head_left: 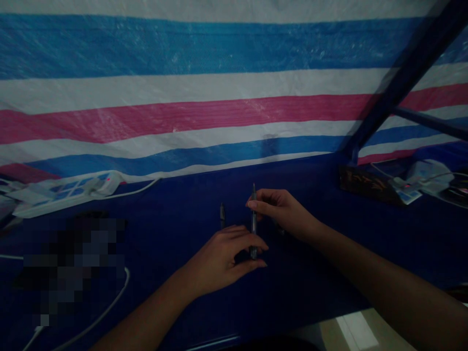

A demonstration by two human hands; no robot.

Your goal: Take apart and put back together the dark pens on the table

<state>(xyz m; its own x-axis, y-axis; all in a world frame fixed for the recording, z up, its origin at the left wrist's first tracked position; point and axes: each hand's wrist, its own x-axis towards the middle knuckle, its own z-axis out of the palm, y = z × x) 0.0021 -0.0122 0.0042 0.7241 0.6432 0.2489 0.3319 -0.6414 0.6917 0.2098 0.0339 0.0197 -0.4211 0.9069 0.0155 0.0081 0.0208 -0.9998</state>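
Note:
A slim dark pen (254, 224) points away from me, its tip at the far end. My right hand (280, 207) pinches it near that tip between thumb and fingers. Around the pen's near end is my left hand (228, 256), its thumb and fingers apart; whether a finger touches the pen is hard to see. A second dark pen (222, 213) lies just beyond my left hand, which partly hides it. Beneath my right wrist a small dark object (281, 231) shows, too dim to name.
The dark blue table (300, 287) meets a striped plastic sheet (219, 114) at the back. At left are a power strip (66, 192), a white cable (109, 308) and a blurred-out dark item (73, 258). A brown box (373, 184) and chargers (427, 176) stand right, near a dark metal post (398, 80).

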